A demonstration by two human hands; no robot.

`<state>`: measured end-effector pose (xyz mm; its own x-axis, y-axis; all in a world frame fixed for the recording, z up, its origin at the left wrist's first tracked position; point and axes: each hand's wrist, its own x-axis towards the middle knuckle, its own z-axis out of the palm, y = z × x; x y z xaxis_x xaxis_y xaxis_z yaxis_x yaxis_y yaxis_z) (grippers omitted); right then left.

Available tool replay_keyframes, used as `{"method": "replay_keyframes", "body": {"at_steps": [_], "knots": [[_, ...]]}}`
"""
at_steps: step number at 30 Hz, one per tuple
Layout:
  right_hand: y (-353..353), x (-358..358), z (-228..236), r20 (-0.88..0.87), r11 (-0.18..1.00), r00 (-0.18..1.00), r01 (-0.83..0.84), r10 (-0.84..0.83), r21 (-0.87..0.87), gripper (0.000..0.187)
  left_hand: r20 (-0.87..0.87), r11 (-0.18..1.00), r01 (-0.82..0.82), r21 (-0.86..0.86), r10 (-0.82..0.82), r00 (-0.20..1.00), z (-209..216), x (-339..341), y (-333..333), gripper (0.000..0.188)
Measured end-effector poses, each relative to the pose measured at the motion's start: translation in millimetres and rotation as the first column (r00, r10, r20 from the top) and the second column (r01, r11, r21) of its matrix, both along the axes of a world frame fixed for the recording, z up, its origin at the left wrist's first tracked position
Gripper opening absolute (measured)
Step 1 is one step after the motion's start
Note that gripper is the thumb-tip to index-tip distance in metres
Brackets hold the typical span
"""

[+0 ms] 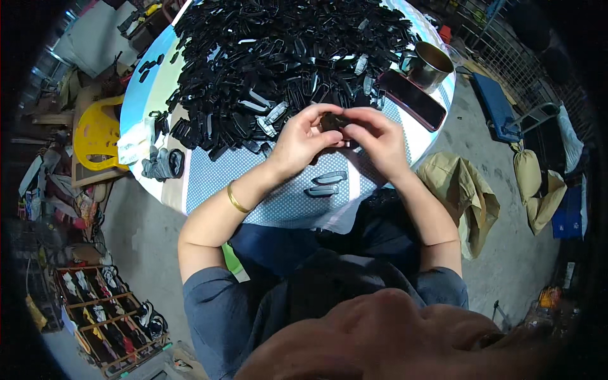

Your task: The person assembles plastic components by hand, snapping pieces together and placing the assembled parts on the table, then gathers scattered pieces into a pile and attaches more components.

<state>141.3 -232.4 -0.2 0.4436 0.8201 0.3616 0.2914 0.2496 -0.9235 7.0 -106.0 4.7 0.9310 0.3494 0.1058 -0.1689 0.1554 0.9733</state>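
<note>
Small dark part (330, 122), 1: pinched by fingertips of left hand (303, 140) and right hand (384, 140), above table (253, 196). Advised: steady grip, even pressure, clear of 2 loose pieces (323, 190).

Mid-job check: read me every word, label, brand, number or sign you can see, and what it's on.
No text is readable.
Phone: dark screen, no words legible.
Pile of black pieces: any markings too small to read.
Blue item at far right: any print too small to read.
</note>
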Motion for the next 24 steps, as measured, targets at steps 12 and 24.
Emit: {"method": "replay_keyframes", "body": {"at_steps": [12,24], "knots": [[3,-9,0,0.213,0.992,0.970,0.107,-0.119,0.066,0.029,-0.035,0.990,-0.121,0.066,0.123,0.992,-9,0,7,0.042],[4,-10,-10,0.568,0.944,0.758,0.206,-0.321,0.259,0.027,-0.040,0.964,-0.224,0.141,0.232,0.972,-7,-1,-3,0.033]]}}
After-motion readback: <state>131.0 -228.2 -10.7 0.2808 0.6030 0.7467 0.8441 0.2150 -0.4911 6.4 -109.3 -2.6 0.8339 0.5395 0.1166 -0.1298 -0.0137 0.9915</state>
